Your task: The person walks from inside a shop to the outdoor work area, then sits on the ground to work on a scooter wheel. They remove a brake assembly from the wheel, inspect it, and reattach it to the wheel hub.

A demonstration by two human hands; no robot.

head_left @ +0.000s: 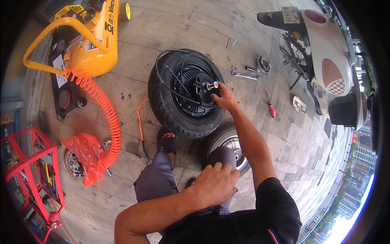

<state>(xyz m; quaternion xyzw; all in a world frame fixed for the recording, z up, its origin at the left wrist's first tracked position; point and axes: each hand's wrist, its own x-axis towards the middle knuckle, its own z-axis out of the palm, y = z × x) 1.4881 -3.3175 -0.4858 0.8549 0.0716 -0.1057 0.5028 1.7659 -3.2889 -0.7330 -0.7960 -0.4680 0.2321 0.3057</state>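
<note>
A black scooter hub-motor wheel (185, 126) with a thick tyre stands in front of me, its hub side up. Dark cables (178, 79) loop over its hub. My right hand (224, 97) reaches to the silver axle end (211, 86) at the hub's middle. Its thumb and forefinger are apart, with the forefinger beside the metal; the other fingers are mostly hidden. My left hand (215, 184) rests on my right knee with fingers curled in, fingertips hidden. Partly under that knee lies a second wheel (242, 164) with a silver rim.
Right of the wheel lie a wrench (246, 76), a round metal part (264, 65), a red-handled screwdriver (271, 109) and a silver part (299, 104). A scooter (329, 61) lies far right. At left are a yellow compressor (95, 57), orange coiled hose (112, 122) and red rack (34, 166).
</note>
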